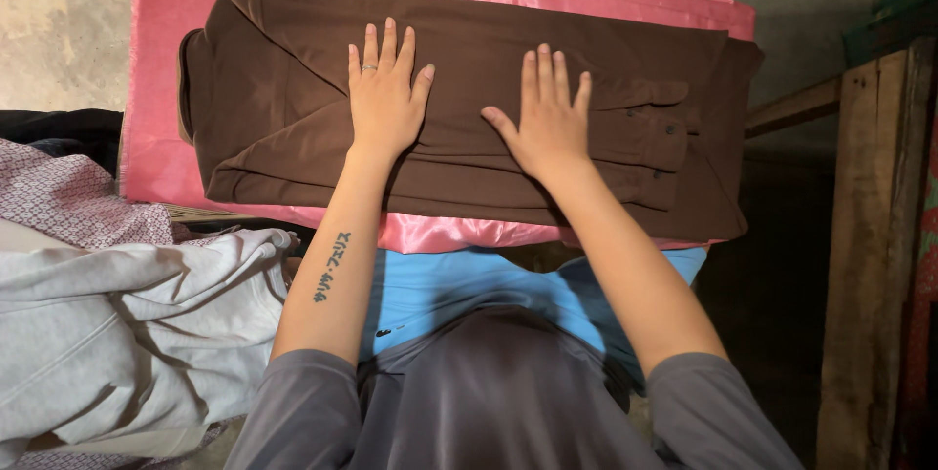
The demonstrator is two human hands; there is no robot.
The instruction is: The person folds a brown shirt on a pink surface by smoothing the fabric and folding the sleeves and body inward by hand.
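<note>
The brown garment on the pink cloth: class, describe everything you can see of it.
The brown garment is a dark brown shirt of soft matte fabric, folded into a long flat rectangle. A buttoned cuff and sleeve lie across its right part, and a rounded fold shows at its left end. It lies crosswise on the shiny pink cloth, its right end just past the cloth's edge. The left hand and right hand press flat on its middle, fingers spread.
</note>
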